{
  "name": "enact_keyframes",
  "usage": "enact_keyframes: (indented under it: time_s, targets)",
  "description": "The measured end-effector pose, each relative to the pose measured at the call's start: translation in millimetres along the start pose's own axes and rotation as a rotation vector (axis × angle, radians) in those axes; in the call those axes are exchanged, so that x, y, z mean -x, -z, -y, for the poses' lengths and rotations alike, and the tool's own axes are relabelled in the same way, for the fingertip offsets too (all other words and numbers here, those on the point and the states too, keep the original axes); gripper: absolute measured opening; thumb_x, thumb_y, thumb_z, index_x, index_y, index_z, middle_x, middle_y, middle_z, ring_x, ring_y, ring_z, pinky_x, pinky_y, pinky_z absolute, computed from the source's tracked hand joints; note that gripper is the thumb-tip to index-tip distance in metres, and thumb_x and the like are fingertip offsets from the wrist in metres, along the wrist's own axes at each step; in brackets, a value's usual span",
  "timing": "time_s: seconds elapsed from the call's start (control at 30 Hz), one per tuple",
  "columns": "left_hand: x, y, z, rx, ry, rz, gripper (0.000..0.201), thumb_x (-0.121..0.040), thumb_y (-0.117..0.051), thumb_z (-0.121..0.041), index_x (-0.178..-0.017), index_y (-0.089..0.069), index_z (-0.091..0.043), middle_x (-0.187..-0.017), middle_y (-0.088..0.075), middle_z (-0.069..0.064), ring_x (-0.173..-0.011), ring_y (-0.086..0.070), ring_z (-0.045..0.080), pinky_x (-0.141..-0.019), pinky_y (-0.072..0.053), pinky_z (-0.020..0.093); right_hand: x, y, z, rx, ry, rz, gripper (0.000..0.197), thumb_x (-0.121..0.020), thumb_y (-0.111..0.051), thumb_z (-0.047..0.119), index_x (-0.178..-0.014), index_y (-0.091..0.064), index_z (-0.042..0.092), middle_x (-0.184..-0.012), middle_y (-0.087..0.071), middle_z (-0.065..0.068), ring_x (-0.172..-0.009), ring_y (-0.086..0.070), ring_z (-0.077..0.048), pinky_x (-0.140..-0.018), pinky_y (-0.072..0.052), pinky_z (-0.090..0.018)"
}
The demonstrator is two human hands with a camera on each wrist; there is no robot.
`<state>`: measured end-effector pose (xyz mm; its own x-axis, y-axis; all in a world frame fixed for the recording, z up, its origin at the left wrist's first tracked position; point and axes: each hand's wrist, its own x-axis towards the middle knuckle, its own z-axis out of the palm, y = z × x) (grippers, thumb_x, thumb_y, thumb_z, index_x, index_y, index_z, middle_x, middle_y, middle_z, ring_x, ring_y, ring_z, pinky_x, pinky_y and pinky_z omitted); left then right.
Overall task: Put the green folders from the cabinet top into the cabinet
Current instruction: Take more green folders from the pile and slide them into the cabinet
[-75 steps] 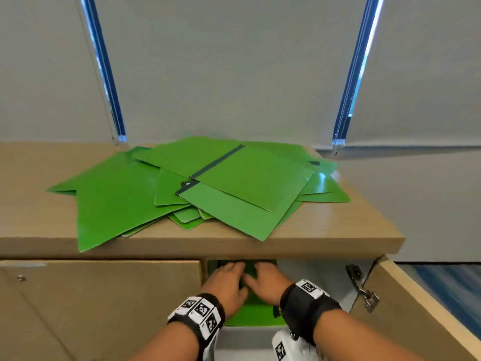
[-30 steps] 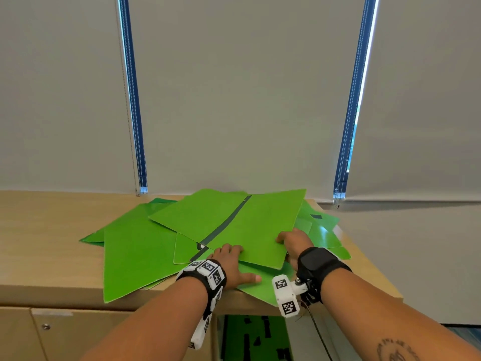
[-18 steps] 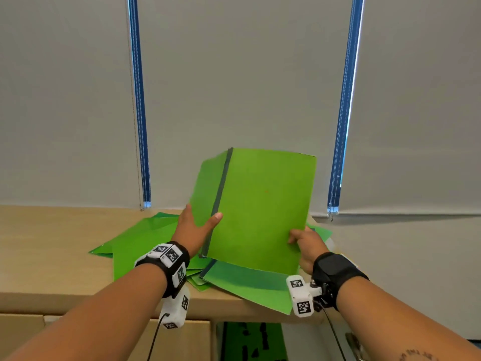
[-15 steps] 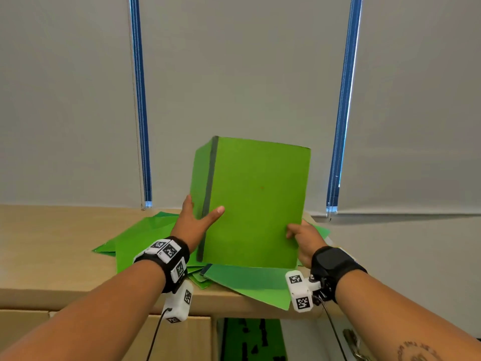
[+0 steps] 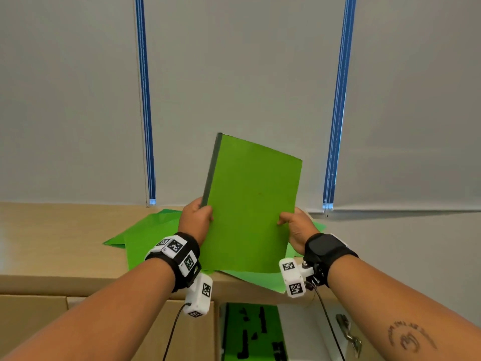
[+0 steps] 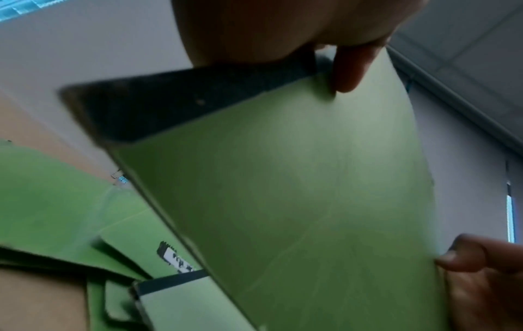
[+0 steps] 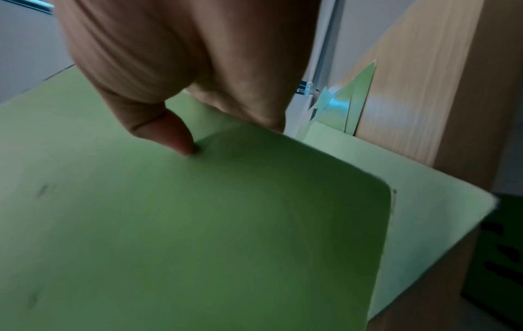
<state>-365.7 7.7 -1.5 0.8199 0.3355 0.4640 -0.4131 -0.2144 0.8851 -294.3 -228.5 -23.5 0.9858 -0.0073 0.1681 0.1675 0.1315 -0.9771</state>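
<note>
A green folder [image 5: 250,204] with a dark spine is held upright above the wooden cabinet top [image 5: 52,246], tilted a little to the right. My left hand [image 5: 195,220] grips its spine edge [image 6: 198,98], and my right hand [image 5: 294,225] pinches the opposite edge, thumb on the cover [image 7: 198,224]. More green folders [image 5: 145,235] lie scattered on the cabinet top behind and below it. Inside the cabinet, green folders [image 5: 250,332] stand in the opening under my wrists.
Grey roller blinds with blue side gaps [image 5: 145,126] fill the wall behind. The closed left cabinet door [image 5: 104,332] is below my left arm. A metal hinge [image 5: 348,334] of the open right door shows at the lower right.
Both hands left the cabinet interior, took the top folder from the pile and lifted it upright. In the last half second it closed flat and tilted to the right.
</note>
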Motion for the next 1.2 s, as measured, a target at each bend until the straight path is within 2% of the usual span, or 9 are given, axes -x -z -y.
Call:
enact_keyframes:
  time_s: [0.1, 0.27, 0.43, 0.53, 0.67, 0.83, 0.97, 1.07, 1.2]
  targets:
    - [18, -2, 17, -0.043, 0.064, -0.013, 0.01, -0.062, -0.044, -0.016, -0.069, -0.05, -0.012, -0.062, -0.044, 0.005, -0.056, -0.036, 0.019, -0.053, -0.028, 0.029, 6, 8, -15, -0.013, -0.002, 0.011, 0.051, -0.048, -0.052, 0.002, -0.098, -0.055, 0.008, -0.095, -0.056, -0.013, -0.092, -0.05, -0.027, -0.083, -0.039, -0.043]
    - [58, -2, 69, -0.105, 0.23, -0.009, 0.019, -0.081, -0.047, 0.002, -0.074, -0.051, -0.015, -0.064, -0.047, 0.003, -0.058, -0.04, 0.02, -0.052, -0.031, 0.028, 40, 21, -63, 0.057, -0.085, -0.017, 0.042, -0.049, -0.051, 0.001, -0.091, -0.057, 0.009, -0.093, -0.056, -0.014, -0.087, -0.05, -0.026, -0.078, -0.041, -0.04]
    - [120, -1, 144, -0.071, 0.447, 0.051, 0.026, -0.07, -0.047, -0.007, -0.088, -0.063, -0.016, -0.077, -0.061, 0.01, -0.069, -0.055, 0.025, -0.067, -0.049, 0.039, 97, 35, -135, 0.088, -0.215, -0.036, 0.032, -0.075, -0.042, -0.017, -0.087, -0.057, 0.009, -0.072, -0.057, -0.007, -0.065, -0.05, -0.019, -0.06, -0.042, -0.028]
    - [148, 0, 183, -0.103, 0.529, 0.056, 0.025, -0.078, -0.047, 0.003, -0.078, -0.06, -0.018, -0.068, -0.057, 0.008, -0.064, -0.051, 0.024, -0.063, -0.043, 0.033, 111, 44, -184, 0.116, -0.311, -0.017, 0.033, -0.078, -0.04, -0.017, -0.086, -0.059, 0.008, -0.073, -0.057, -0.007, -0.063, -0.05, -0.018, -0.059, -0.042, -0.027]
    - [182, -2, 242, -0.21, 0.652, 0.073, 0.024, -0.082, -0.048, 0.003, -0.069, -0.05, -0.017, -0.063, -0.049, 0.006, -0.062, -0.045, 0.023, -0.062, -0.037, 0.031, 122, 56, -253, 0.222, -0.428, -0.058, 0.031, -0.077, -0.045, -0.014, -0.063, -0.053, 0.012, -0.063, -0.051, -0.007, -0.061, -0.044, -0.02, -0.059, -0.035, -0.029]
    - [216, -18, 320, -0.28, 0.789, 0.141, 0.015, -0.083, -0.049, 0.002, -0.086, -0.06, -0.007, -0.074, -0.059, 0.018, -0.065, -0.049, 0.024, -0.066, -0.041, 0.033, 130, 79, -334, 0.282, -0.575, -0.061, 0.032, -0.075, -0.046, -0.014, -0.057, -0.048, 0.013, -0.061, -0.05, -0.008, -0.06, -0.044, -0.019, -0.06, -0.035, -0.03]
    - [225, -42, 351, -0.228, 0.851, 0.172, 0.025, -0.083, -0.051, 0.001, -0.106, -0.057, -0.007, -0.102, -0.066, 0.023, -0.081, -0.061, 0.029, -0.08, -0.052, 0.041, 120, 99, -369, 0.356, -0.623, -0.103, 0.032, -0.075, -0.046, -0.014, -0.056, -0.047, 0.012, -0.057, -0.048, -0.007, -0.056, -0.044, -0.019, -0.056, -0.036, -0.027]
    - [223, -63, 364, -0.288, 0.809, 0.163, 0.049, -0.084, -0.058, -0.003, -0.13, -0.04, -0.007, -0.114, -0.061, 0.016, -0.091, -0.06, 0.028, -0.082, -0.047, 0.034, 90, 111, -389, 0.405, -0.615, -0.119, 0.026, -0.075, -0.049, -0.011, -0.061, -0.048, 0.011, -0.058, -0.049, -0.007, -0.059, -0.045, -0.021, -0.059, -0.037, -0.029]
    - [231, -77, 387, -0.503, 0.566, 0.297, 0.106, -0.074, -0.075, -0.025, -0.152, -0.003, -0.017, -0.151, -0.023, 0.012, -0.134, -0.035, 0.029, -0.112, -0.031, 0.036, 52, 125, -409, 0.515, -0.607, -0.134, 0.009, -0.066, -0.056, 0.011, -0.066, -0.048, 0.012, -0.067, -0.051, -0.011, -0.066, -0.049, -0.023, -0.064, -0.038, -0.033]
